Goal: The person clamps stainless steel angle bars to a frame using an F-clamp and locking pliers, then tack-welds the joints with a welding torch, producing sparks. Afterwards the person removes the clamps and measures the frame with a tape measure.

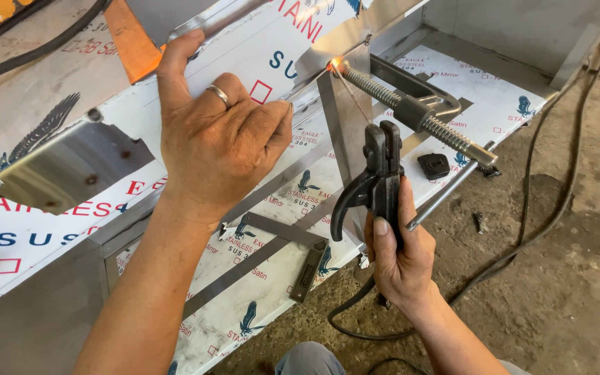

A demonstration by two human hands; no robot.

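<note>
My right hand (401, 253) grips a black welding electrode holder (376, 182) upright. A thin electrode rod (353, 95) runs from its jaws up to a glowing orange spot (335, 64) on a seam of the stainless steel sheet (272, 42). My left hand (220, 132), with a ring on one finger, presses flat against the film-covered sheet, its fingers hooked over the upper edge. A metal screw clamp (418, 111) holds an upright steel strip (345, 121) beside the glowing spot.
A steel try square (279, 239) lies on the lower panel. A small black block (433, 165) rests beside the clamp. Black cables (564, 160) trail over the dirt floor at the right. A bare shiny metal patch (71, 167) shows at the left.
</note>
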